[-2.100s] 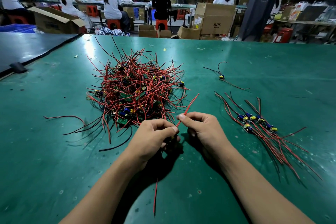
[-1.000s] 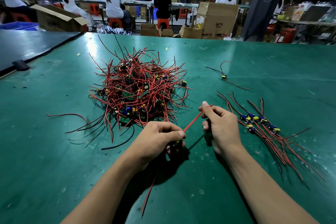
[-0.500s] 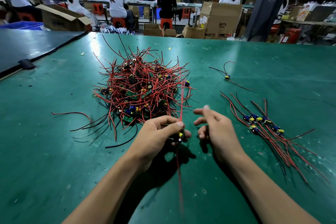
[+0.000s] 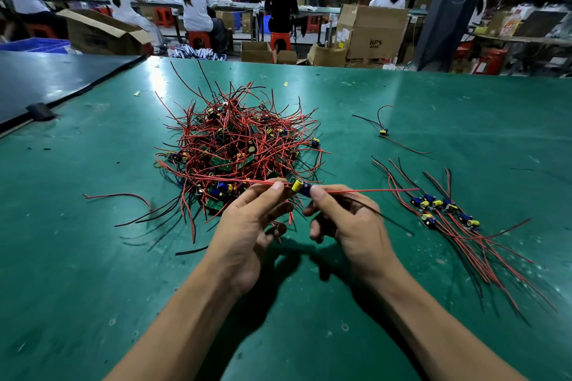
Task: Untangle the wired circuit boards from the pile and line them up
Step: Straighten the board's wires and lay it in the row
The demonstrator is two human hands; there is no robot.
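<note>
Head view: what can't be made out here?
Head view only:
- Small held circuit board with yellow capacitor: mostly covered by pinching fingertips of left hand and right hand.
- Its red wire over the tangled pile of red and black wired boards: snagged or free, lost among other wires.
- Board count in that pile: buried under wires.
- Lone far wired board: too small for detail.

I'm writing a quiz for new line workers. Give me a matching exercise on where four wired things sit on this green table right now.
Things
1. wire heap
2. row of boards
3. board with looped wire
4. board with taut red wire

Places
A. pinched between left hand and right hand
B. near right of the table
C. middle, beyond the hands
D. far right, by itself

Pairs: 1-C, 2-B, 3-D, 4-A
</note>
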